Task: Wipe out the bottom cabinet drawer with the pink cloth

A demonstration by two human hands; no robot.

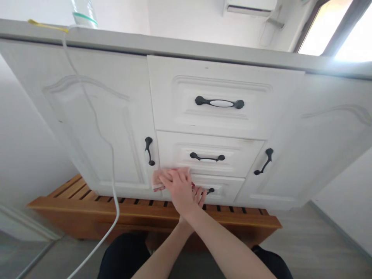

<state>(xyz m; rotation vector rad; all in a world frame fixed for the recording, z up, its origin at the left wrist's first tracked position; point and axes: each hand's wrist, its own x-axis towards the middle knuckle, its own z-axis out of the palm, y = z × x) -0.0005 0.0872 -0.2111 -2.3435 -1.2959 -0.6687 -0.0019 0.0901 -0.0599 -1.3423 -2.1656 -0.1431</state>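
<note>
My right hand (pixel 178 190) presses a pink cloth (pixel 159 179) against the white cabinet front, by the seam between the left door (pixel 104 124) and the bottom drawer (pixel 228 182). My right forearm crosses over my left one. Partly hidden beneath it, my left hand (pixel 200 195) has its fingers curled at the bottom drawer's black handle (pixel 211 190), covering the handle's left end. Above are the middle drawer handle (pixel 207 157) and the top drawer handle (pixel 219 102). All three drawers are closed.
A slatted wooden bench (pixel 139 211) runs below the cabinet, between it and my knees. A white cable (pixel 112 155) hangs from the cabinet top (pixel 180 44) across the left door. A clear container (pixel 84 15) stands on top.
</note>
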